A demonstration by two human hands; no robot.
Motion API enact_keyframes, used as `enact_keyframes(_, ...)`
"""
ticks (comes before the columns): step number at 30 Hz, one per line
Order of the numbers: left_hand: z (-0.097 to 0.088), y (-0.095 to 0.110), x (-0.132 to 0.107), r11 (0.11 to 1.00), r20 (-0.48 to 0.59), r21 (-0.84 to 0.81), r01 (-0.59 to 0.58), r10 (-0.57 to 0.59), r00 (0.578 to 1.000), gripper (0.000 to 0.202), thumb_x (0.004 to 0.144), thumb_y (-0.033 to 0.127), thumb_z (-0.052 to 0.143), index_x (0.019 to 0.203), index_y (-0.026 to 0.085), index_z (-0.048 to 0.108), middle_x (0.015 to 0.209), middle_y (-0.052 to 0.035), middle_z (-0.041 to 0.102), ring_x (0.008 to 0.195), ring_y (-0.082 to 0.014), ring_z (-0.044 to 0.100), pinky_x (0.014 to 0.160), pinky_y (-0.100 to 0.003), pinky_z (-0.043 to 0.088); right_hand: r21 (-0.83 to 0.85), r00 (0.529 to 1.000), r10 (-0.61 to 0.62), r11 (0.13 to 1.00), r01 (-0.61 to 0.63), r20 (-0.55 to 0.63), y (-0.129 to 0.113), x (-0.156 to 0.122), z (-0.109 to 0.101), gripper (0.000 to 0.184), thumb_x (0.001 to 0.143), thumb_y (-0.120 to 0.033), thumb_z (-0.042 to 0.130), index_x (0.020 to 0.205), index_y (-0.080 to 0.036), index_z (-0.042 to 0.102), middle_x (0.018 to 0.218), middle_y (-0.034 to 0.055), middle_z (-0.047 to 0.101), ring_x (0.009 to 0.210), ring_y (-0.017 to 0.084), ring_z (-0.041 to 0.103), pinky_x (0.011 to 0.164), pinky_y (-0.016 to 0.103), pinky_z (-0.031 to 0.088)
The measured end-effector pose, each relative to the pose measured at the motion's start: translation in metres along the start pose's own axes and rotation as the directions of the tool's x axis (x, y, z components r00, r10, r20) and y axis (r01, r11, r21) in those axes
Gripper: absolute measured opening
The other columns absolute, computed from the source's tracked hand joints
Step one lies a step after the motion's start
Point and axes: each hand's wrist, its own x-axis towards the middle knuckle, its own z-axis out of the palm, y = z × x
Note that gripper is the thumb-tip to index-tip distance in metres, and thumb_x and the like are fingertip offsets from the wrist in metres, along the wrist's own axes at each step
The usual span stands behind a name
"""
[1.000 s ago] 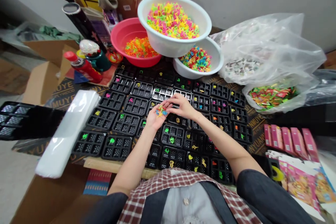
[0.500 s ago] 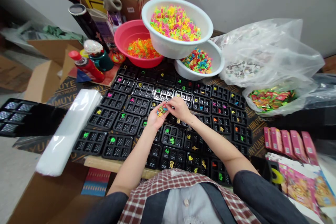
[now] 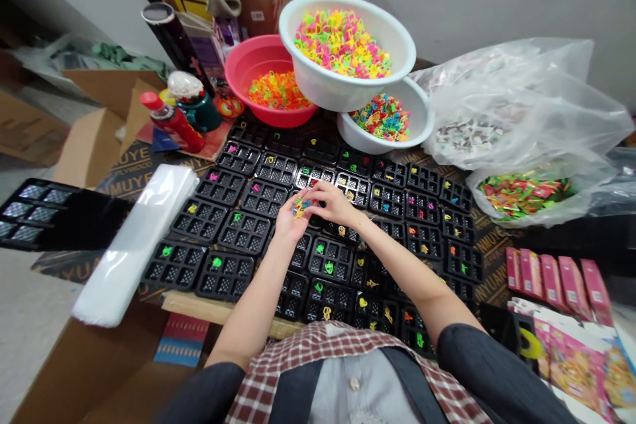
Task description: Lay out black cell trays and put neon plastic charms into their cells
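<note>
My left hand (image 3: 289, 220) is cupped palm up over the black trays and holds a small heap of coloured plastic pieces (image 3: 301, 206). My right hand (image 3: 334, 201) reaches into that heap with pinched fingertips. Beneath both hands lie several black compartment trays (image 3: 240, 232), most with one small coloured piece in a cell.
A big white bowl (image 3: 348, 86), a red bowl (image 3: 248, 63) and a smaller white bowl (image 3: 370, 139) of coloured pieces stand at the back. Clear plastic bags (image 3: 517, 106) lie right, pink packets (image 3: 551, 278) at right front, a white bag stack (image 3: 134, 245) left, a red bottle (image 3: 171, 122) beside boxes.
Both hands have shifted slightly away from me over the trays. The right fingers stay picking in the heap held by the left hand.
</note>
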Motion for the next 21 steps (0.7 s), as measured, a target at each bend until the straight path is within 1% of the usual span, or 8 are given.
enact_keyframes(3,0.000,-0.002,0.000,1.000,0.010,-0.006,0.011,-0.011,1.000,0.036,0.092,0.010,0.037,0.116,0.008,0.064,0.079,-0.0087,0.072,0.070,-0.0145,0.069,0.071,-0.026,0.056,0.055,1.000,-0.010,0.998,0.009,0.017,-0.004,-0.005,-0.001,0.022,0.095,-0.028,0.051,0.095,-0.023,0.072,0.087,0.0060,0.065,0.084,0.018,0.058,0.078,0.033,0.048)
enact_keyframes(5,-0.001,-0.003,0.000,1.000,0.017,0.003,0.014,-0.014,1.000,0.036,0.092,0.011,0.038,0.115,0.009,0.065,0.088,-0.0107,0.073,0.082,-0.0173,0.070,0.080,-0.031,0.057,0.039,0.989,0.097,0.995,-0.093,-0.113,0.006,0.001,-0.002,0.026,0.097,-0.029,0.047,0.094,-0.022,0.072,0.086,0.0061,0.065,0.081,0.018,0.058,0.076,0.032,0.048)
enact_keyframes(9,0.000,-0.002,-0.003,0.999,0.011,0.036,0.001,-0.001,1.000,0.030,0.091,0.010,0.042,0.107,0.011,0.067,0.110,-0.0143,0.070,0.105,-0.0207,0.067,0.086,-0.031,0.056,-0.048,0.894,0.270,0.951,-0.306,-0.358,0.053,0.035,-0.009,0.026,0.096,-0.031,0.049,0.092,-0.020,0.072,0.088,0.0067,0.065,0.082,0.019,0.059,0.079,0.032,0.047)
enact_keyframes(13,0.002,0.000,-0.005,0.999,-0.040,0.036,-0.008,0.009,0.999,0.026,0.093,0.011,0.043,0.105,0.010,0.066,0.110,-0.0143,0.071,0.105,-0.0199,0.068,0.083,-0.027,0.057,-0.155,0.895,0.326,0.910,-0.384,-0.303,0.090,0.070,-0.015,0.023,0.093,-0.027,0.052,0.089,-0.019,0.074,0.086,0.0086,0.063,0.086,0.022,0.057,0.083,0.036,0.046)
enact_keyframes(15,0.002,0.001,-0.005,1.000,-0.046,0.024,-0.009,0.010,0.999,0.026,0.095,0.015,0.043,0.107,0.010,0.065,0.102,-0.0135,0.072,0.098,-0.0190,0.070,0.079,-0.026,0.057,-0.178,0.917,0.282,0.924,-0.339,-0.283,0.084,0.073,-0.016,0.021,0.091,-0.030,0.057,0.095,-0.018,0.074,0.090,0.0096,0.062,0.090,0.023,0.055,0.086,0.038,0.046)
enact_keyframes(17,0.002,0.001,-0.004,1.000,-0.030,0.005,-0.010,0.011,0.999,0.026,0.097,0.019,0.042,0.106,0.009,0.065,0.094,-0.0126,0.073,0.089,-0.0180,0.071,0.075,-0.025,0.058,-0.148,0.954,0.186,0.963,-0.224,-0.234,0.062,0.065,-0.015,0.025,0.088,-0.036,0.063,0.104,-0.019,0.072,0.096,0.0094,0.060,0.092,0.023,0.054,0.086,0.038,0.046)
enact_keyframes(19,0.002,0.000,-0.002,1.000,-0.027,-0.019,-0.015,0.015,1.000,0.027,0.097,0.020,0.042,0.102,0.009,0.066,0.086,-0.0106,0.073,0.081,-0.0158,0.071,0.072,-0.023,0.057,-0.074,0.993,0.068,0.994,-0.075,-0.094,0.032,0.050,-0.012,0.029,0.084,-0.040,0.068,0.105,-0.021,0.071,0.096,0.0074,0.060,0.089,0.021,0.055,0.082,0.036,0.046)
enact_keyframes(21,0.002,-0.002,-0.001,0.999,-0.045,-0.034,-0.016,0.014,0.999,0.027,0.097,0.017,0.041,0.099,0.011,0.067,0.076,-0.0061,0.072,0.069,-0.0122,0.068,0.068,-0.021,0.055,-0.020,0.998,-0.019,1.000,0.020,0.054,0.005,0.033,-0.008,0.021,0.085,-0.038,0.067,0.098,-0.022,0.072,0.090,0.0055,0.060,0.085,0.019,0.054,0.078,0.035,0.046)
